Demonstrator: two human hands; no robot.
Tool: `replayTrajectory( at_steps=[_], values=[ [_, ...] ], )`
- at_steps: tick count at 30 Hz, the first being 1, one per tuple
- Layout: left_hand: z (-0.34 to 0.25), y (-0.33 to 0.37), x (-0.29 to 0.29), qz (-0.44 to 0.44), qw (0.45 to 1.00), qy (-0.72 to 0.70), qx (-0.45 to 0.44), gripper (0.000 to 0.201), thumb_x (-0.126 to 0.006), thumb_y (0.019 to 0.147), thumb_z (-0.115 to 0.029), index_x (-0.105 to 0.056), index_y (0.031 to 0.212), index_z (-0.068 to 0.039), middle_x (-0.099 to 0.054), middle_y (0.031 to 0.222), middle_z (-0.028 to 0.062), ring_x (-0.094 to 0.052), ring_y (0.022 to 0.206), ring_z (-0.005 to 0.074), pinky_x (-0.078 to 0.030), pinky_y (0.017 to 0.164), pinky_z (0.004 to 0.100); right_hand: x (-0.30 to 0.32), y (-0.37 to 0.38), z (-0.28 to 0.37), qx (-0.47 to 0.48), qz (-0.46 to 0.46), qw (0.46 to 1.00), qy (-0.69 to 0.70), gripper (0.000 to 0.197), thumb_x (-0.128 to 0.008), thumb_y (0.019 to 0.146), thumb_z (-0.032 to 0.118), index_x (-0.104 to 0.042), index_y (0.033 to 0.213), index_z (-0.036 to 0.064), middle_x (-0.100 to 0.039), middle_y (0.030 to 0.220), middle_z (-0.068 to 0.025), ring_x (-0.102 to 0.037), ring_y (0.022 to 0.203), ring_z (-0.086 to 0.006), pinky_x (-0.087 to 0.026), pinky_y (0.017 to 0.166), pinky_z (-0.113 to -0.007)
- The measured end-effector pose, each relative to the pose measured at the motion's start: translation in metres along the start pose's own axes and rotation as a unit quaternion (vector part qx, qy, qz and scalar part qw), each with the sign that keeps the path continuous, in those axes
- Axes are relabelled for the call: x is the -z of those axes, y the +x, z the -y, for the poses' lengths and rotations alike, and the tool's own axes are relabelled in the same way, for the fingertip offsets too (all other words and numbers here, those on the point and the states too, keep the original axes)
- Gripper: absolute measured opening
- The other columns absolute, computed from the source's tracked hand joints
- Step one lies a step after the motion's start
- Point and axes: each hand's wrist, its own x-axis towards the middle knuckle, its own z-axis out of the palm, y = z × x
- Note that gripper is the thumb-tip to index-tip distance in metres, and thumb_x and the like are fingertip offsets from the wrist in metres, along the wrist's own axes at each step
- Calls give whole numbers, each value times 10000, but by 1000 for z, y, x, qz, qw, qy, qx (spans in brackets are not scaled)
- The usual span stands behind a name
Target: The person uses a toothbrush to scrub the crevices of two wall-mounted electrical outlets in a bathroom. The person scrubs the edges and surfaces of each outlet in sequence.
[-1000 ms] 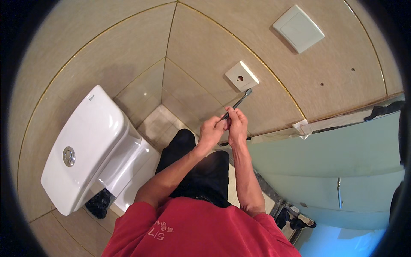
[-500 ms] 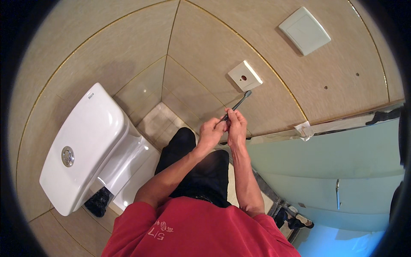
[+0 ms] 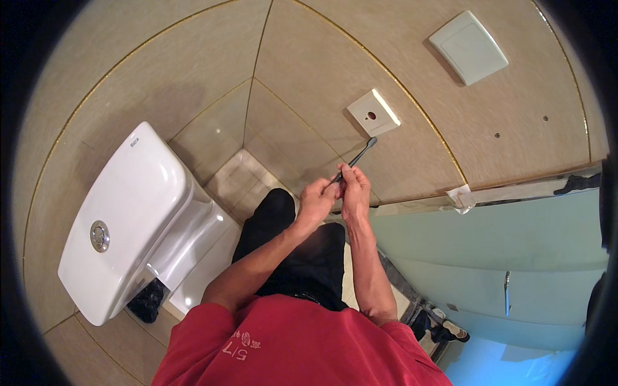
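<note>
I see left hand (image 3: 315, 202) and right hand (image 3: 355, 195) pinching the brush (image 3: 356, 157), its far end near the wall plate (image 3: 380, 110). Judgement: fingertip hold could let it slip; leaning forward could knock the plate.

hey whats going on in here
A person in a red shirt holds a slim dark brush-like tool, the left grip and right grip close together on its handle. Its far end points toward a square pale wall plate; whether they touch is hard to tell. A white toilet stands to the person's left.
</note>
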Motion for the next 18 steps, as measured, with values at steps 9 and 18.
replayTrajectory(
  at_steps=[9, 18],
  values=[
    [4, 0, -4, -19, 999, -24, -15, 187, -567, 865, -145, -617, 754, -3, -577, 601, 17, -514, 540, 78, -409, 501, 261, -1, -2, 0, -1, -1, 1000, -2, 209, -558, 926, 222, -619, 926, 22, -594, 663, -39, -413, 444, -64, -320, 412, -216],
    [2, -3, -2, 1, 998, -60, -5, 190, -540, 898, -142, -613, 797, 1, -591, 681, 11, -508, 602, 66, -413, 545, 239, -4, -1, 2, -12, -13, 1000, -15, 194, -549, 925, 200, -611, 917, 16, -591, 659, -47, -411, 447, -68, -325, 416, -222]
  ],
)
